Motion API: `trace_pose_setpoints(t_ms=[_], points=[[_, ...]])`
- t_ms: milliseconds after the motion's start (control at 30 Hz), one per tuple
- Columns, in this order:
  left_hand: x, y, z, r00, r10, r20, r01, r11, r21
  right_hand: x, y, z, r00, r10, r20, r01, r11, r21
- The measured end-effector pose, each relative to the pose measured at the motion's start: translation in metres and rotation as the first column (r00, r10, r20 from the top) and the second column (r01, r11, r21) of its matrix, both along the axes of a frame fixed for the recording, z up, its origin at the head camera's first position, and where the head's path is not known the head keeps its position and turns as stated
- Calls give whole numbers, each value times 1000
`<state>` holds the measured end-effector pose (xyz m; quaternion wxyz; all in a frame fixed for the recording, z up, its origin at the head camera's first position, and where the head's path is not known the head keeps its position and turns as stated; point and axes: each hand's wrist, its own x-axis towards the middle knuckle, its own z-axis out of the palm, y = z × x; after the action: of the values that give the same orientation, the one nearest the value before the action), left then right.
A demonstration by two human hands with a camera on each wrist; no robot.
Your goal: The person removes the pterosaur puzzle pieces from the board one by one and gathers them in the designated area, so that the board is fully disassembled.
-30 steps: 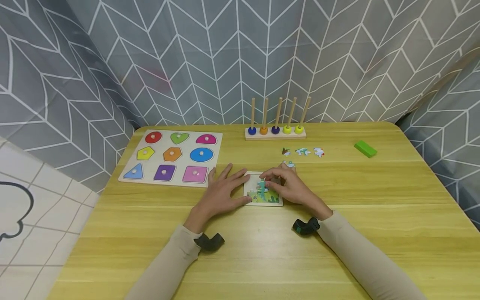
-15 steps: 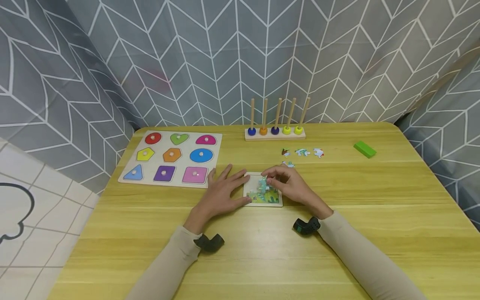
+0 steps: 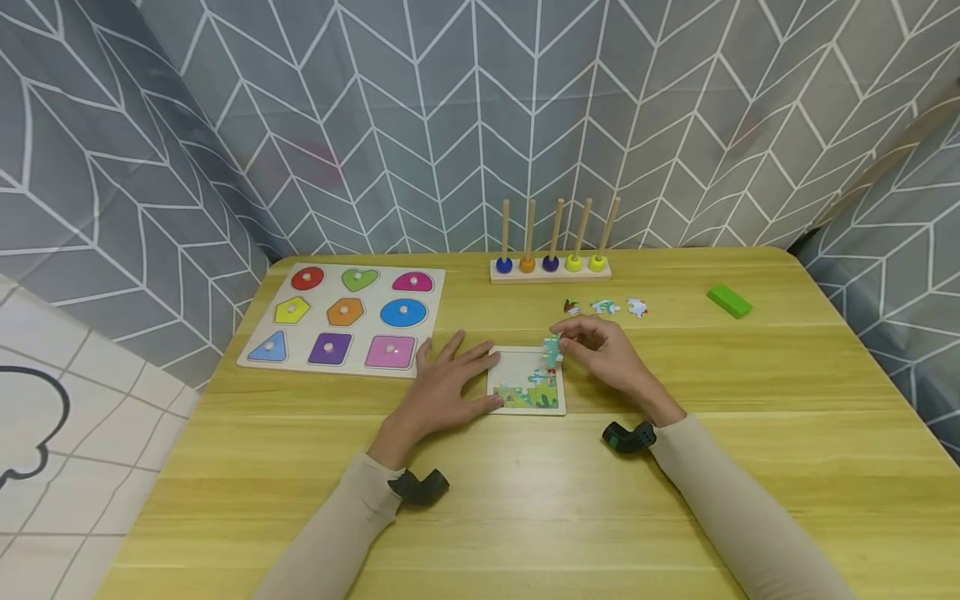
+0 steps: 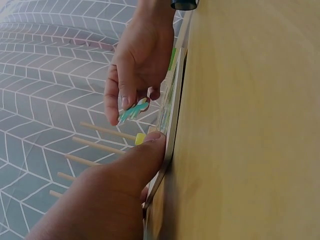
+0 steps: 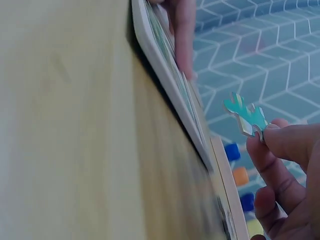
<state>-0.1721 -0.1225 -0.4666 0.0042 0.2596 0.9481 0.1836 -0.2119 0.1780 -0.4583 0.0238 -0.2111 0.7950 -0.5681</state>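
Observation:
My left hand (image 3: 450, 387) lies with fingers spread at the left side of a small square puzzle board (image 3: 513, 364), its thumb on the lower left edge. Green pieces fill the board's lower part, while bare backing shows at upper left. Between thumb and fingertips, my right hand (image 3: 606, 358) pinches a teal jigsaw piece (image 3: 552, 353) over the board's upper right corner. The right wrist view shows this jigsaw piece (image 5: 246, 116) raised above the board's level, tilted. Behind the right hand lie loose jigsaw pieces (image 3: 604, 307) in a row.
A peg puzzle board (image 3: 360, 333) with colourful shapes lies at the left, close to the left fingertips. At the back stands a wooden rack (image 3: 551, 277) of upright pegs with coloured beads. A green block (image 3: 729, 301) is at the right. A grey patterned curtain (image 3: 480, 125) hangs behind the table.
My right hand has moved right, carrying the teal jigsaw piece from the middle of the board to its upper right corner. The left hand stays put.

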Motion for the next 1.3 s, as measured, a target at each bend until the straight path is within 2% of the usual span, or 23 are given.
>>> trace_pose_setpoints(t_ms=[400,700,933,1133,1300], points=[[0,1,0,1000,6,6,-6,1000,-7,-14,40,2,991,-127,-50,130,989,67],[1,1,0,1000,5,5,-5,1000,-1,-2,54,28,978,-208,-19,209,966,151],[1,0,0,1000,6,2,-6,1000,-8,-18,72,3,972,-231,-33,233,949,213],[1,0,0,1000,5,-2,-5,1000,-1,-21,75,-1,969,-241,-56,247,932,265],[1,1,0,1000,4,-6,-4,1000,-1,-21,78,-1,973,-222,-61,230,915,333]])
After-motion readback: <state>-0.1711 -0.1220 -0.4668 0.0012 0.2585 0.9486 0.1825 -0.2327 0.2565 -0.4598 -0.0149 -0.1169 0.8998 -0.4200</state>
